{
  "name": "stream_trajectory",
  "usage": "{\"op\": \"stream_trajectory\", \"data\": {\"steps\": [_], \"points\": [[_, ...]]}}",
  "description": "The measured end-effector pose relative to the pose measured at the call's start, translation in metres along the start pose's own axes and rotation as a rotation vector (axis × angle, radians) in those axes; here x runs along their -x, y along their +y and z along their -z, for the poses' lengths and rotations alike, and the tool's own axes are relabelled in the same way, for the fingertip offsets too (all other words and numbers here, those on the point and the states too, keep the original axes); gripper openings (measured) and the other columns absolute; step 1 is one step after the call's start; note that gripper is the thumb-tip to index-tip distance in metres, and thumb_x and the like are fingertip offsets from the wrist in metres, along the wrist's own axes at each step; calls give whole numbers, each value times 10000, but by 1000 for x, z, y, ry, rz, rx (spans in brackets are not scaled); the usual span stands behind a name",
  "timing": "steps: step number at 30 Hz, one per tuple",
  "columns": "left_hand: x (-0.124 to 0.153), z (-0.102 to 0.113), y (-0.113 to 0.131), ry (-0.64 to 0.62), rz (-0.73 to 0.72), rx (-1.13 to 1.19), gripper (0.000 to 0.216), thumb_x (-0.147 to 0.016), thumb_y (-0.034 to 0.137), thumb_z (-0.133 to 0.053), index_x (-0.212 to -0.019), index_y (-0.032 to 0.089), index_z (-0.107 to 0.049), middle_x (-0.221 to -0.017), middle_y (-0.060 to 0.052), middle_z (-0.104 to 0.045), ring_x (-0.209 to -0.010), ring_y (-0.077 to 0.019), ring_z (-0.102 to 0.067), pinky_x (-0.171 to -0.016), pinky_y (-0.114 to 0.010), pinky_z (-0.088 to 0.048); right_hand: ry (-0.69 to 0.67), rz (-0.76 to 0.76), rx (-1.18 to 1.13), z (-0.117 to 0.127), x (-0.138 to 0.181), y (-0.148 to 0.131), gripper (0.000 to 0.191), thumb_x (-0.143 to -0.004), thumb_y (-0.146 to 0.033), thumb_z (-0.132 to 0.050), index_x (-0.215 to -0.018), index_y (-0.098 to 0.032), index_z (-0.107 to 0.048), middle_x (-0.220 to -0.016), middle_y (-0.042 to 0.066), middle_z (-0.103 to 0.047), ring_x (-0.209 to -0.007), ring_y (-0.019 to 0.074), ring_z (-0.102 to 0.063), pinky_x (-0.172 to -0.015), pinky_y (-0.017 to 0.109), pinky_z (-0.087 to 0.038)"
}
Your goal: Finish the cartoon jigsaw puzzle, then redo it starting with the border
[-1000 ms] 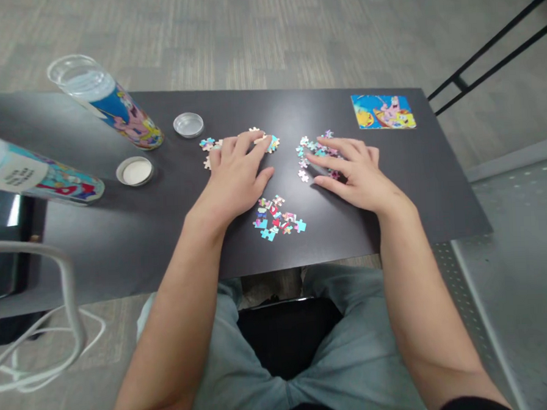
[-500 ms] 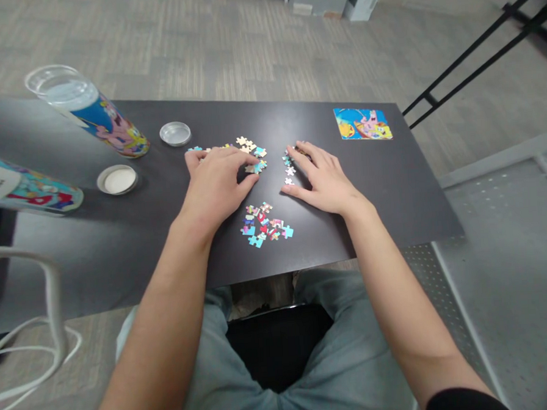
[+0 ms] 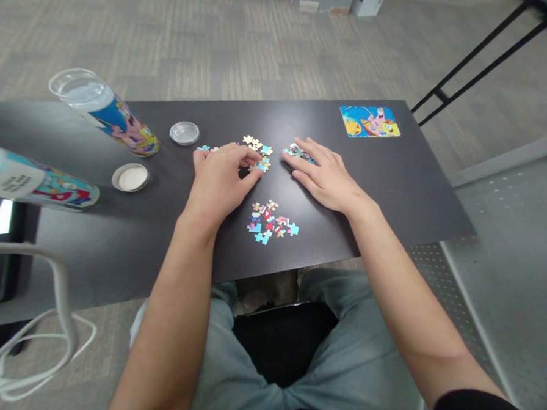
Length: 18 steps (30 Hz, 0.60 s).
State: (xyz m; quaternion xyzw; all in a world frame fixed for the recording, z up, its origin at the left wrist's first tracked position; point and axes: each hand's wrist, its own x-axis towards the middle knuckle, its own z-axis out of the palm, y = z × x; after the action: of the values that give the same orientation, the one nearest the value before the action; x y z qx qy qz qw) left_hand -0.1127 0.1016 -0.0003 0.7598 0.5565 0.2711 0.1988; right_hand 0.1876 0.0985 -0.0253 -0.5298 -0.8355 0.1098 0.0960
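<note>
Jigsaw pieces lie in loose groups on the dark table. My left hand (image 3: 226, 174) rests over one group (image 3: 252, 143), its fingers curved and apart, with thumb and index tips beside pieces at its right edge. Part of that group is hidden under the hand. My right hand (image 3: 324, 172) lies low with its fingers stretched out, touching a small cluster of pieces (image 3: 293, 150) that it partly covers. Closer to me, between my forearms, is a separate pile of red, blue and pink pieces (image 3: 269, 222).
Two clear printed tubes stand at the left, a blue one (image 3: 129, 127) and a nearer one (image 3: 57, 186). Beside them are a clear lid (image 3: 184, 133) and a white-centred lid (image 3: 131, 177). A cartoon picture card (image 3: 370, 121) lies far right. A white cable (image 3: 61, 302) hangs front left.
My right hand's thumb has come in towards its fingers, and the pieces beside it are bunched closer together. My left hand stays over its group. The view has shifted slightly.
</note>
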Motion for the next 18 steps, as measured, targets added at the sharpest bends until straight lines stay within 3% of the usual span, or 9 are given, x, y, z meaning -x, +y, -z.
{"op": "stream_trajectory", "data": {"steps": [6,9,12,15,18], "points": [[-2,2,-6,-44,13,470,257,-1062,372,-918,-1292,257,-910,-1410,-102,-940,-1215,-305,-886,-1171,-495,-721,22,-35,-19,-6,1,2,740,-1336,-718,-492,-1977,-384,-652,-2152,91,-423,-2026,459,-346,-1638,826,-261],[-2,1,-7,-101,36,681,340,-1041,423,-996,-1305,236,-894,-1463,-126,-922,-1254,-293,-886,-1183,-460,-747,71,-43,-49,-9,3,6,770,-1308,-767,-525,-1999,-435,-606,-2162,57,-405,-2018,460,-363,-1640,840,-238],[-2,0,-5,-135,50,742,401,-1021,494,-1059,-1281,229,-909,-1427,-132,-923,-1185,-283,-887,-1147,-466,-771,88,-20,-71,-6,6,3,785,-1286,-828,-533,-1999,-503,-581,-2162,18,-413,-2008,463,-372,-1634,856,-214],[-1,1,-2,-155,73,802,484,-982,513,-1122,-1315,231,-914,-1293,-118,-936,-1144,-287,-906,-1104,-457,-789,93,-5,-103,1,8,-10,784,-1280,-861,-517,-1966,-497,-629,-2132,37,-475,-1971,476,-417,-1604,825,-289],[1,3,0,-165,93,869,602,-943,549,-1174,-1384,238,-908,-1197,-98,-945,-1178,-303,-931,-1125,-451,-790,124,-10,-157,7,8,-29,679,-1288,-849,-529,-1798,-489,-796,-2002,59,-639,-1861,484,-539,-1533,783,-398]]}}
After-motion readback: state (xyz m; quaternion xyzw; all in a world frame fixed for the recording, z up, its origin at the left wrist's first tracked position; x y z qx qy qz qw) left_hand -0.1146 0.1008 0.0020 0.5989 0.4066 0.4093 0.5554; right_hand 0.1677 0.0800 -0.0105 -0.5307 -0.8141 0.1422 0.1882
